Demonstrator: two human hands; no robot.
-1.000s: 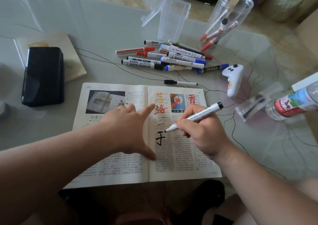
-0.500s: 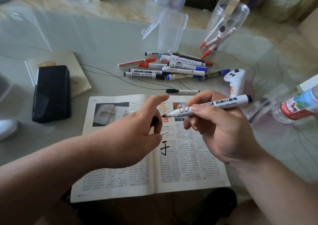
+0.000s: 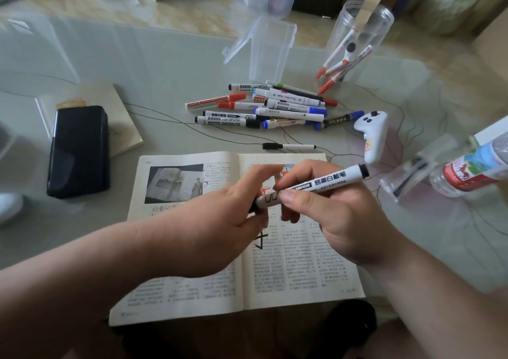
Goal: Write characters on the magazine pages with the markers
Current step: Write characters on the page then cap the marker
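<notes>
Mid-frame, above the magazine [image 3: 302,270], the fingers of my right hand [image 3: 341,221] curl round the white marker [image 3: 324,184]; those of my left hand [image 3: 220,229] pinch the black cap [image 3: 252,209] at its tip

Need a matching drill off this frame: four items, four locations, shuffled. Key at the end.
Items
1. white marker
2. black case
3. water bottle
4. thin black-capped pen

Places
A. on the table, just beyond the top edge of the magazine
B. gripped in the right hand, above the magazine
C. left of the magazine, partly on a beige booklet
D. on its side at the right edge of view

Pairs: 1-B, 2-C, 3-D, 4-A
</notes>
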